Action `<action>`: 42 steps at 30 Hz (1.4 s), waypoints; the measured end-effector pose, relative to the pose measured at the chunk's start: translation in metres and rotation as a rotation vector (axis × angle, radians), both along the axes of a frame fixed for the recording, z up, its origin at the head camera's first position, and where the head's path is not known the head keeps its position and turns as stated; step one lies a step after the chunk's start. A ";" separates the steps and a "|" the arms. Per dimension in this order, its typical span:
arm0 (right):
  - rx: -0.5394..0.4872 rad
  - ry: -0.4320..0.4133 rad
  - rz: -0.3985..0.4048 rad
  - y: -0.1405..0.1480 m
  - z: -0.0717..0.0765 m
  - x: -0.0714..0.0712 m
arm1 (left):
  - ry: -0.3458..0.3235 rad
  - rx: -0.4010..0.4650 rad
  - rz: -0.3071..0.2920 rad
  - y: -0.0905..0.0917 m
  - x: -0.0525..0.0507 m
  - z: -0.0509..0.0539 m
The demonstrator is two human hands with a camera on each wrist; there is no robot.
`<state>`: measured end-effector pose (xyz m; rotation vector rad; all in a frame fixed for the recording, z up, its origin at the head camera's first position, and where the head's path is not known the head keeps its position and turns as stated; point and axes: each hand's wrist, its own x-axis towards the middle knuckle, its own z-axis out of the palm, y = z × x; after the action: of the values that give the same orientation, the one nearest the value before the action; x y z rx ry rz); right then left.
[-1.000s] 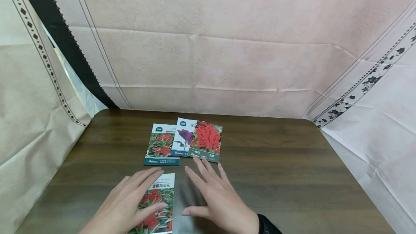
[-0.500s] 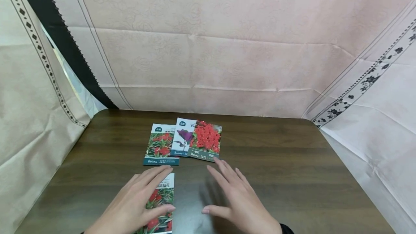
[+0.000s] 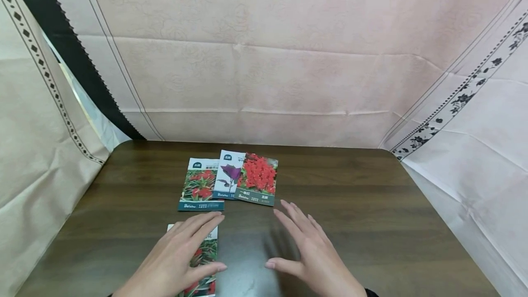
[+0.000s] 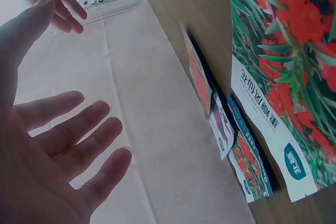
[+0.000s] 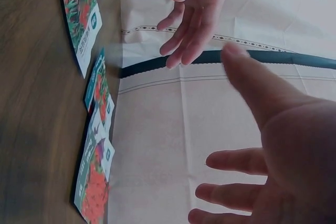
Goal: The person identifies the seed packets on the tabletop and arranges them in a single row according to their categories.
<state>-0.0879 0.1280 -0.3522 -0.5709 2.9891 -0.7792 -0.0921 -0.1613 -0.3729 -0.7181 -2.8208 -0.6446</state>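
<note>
In the head view the left hand (image 3: 175,258) hovers over a red-flower packet (image 3: 209,252), fingers spread and holding nothing, hiding much of it. The right hand (image 3: 315,253) is held above the table to the right, its fingers apart and nothing in them. Beyond the hands lie three overlapping packets: one with red flowers and a blue band (image 3: 200,188), one with a purple flower (image 3: 227,175), and one with a red flower cluster (image 3: 256,178) on top at the right. The left wrist view shows the near packet (image 4: 299,77) apart from those three.
The dark wooden table (image 3: 350,205) has rounded far corners. Behind it hangs a pale cloth (image 3: 264,77), with a black strip (image 3: 78,45) at the left and a floral border (image 3: 462,100) at the right.
The right hand has moved right, away from the red-cluster packet. The left hand has shifted slightly right over the near packet. The packets keep their arrangement while the head view shifts a little.
</note>
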 end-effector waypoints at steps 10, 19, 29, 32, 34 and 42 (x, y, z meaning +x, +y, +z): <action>-0.037 0.047 0.009 -0.001 -0.003 -0.001 | -0.024 -0.006 -0.011 0.001 -0.002 0.002; -0.062 0.101 -0.066 -0.004 -0.002 -0.007 | 0.008 -0.011 -0.012 0.002 -0.005 -0.001; -0.076 0.092 -0.098 -0.003 -0.004 -0.021 | 0.017 -0.010 -0.011 0.003 -0.013 -0.004; -0.078 0.087 -0.107 -0.002 -0.008 -0.027 | 0.008 -0.007 -0.010 0.003 -0.015 -0.004; -0.081 0.067 -0.122 -0.002 -0.011 -0.032 | 0.017 -0.006 -0.010 0.003 -0.018 -0.006; -0.116 -0.033 -0.151 -0.002 -0.020 -0.046 | 0.037 0.001 0.007 -0.001 -0.027 -0.015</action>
<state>-0.1342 0.1258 -0.3722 -0.3332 2.9992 -0.9669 -0.1190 -0.1622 -0.3878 -0.7120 -2.7876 -0.6247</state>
